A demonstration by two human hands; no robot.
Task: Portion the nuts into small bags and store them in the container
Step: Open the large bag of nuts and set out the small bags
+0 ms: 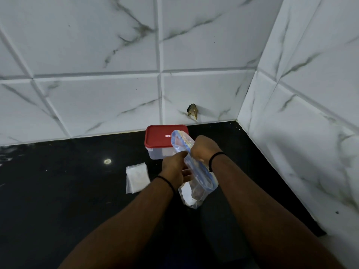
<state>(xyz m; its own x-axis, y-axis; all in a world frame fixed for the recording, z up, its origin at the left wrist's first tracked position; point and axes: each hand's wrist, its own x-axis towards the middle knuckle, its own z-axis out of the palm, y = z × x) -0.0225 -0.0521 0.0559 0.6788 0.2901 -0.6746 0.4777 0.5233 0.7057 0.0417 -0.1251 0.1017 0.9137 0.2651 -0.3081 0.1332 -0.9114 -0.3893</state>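
Hands meet above a black countertop (pixel 58 191) in the corner of a kitchen tiled in white marble-patterned squares (pixel 97 45). Both forearms reach in from the bottom of the view, each wrist wearing a thin black band. Between them is a clear zip bag (pixel 194 181) with a blue seal strip along its mouth, held upright and tilted, its top leaning away toward the wall. The left hand (pixel 174 167) pinches the near side of the bag's mouth with thumb and fingers, and the right hand (pixel 202 148) is curled into a fist around the opposite edge of the blue strip. In the bottom of the bag sits a brownish mass, probably the nuts (pixel 196 195), though the plastic and dim light blur them. Just behind the hands, near the wall, stands a clear plastic container (pixel 155 150) with a red lid (pixel 159 135) pressed on; the bag's upper end overlaps it in the view. To the left of the hands, a small stack of empty clear bags (pixel 137 177) lies flat on the counter. A dark chipped hole (pixel 192 111) marks the wall tile above the container.
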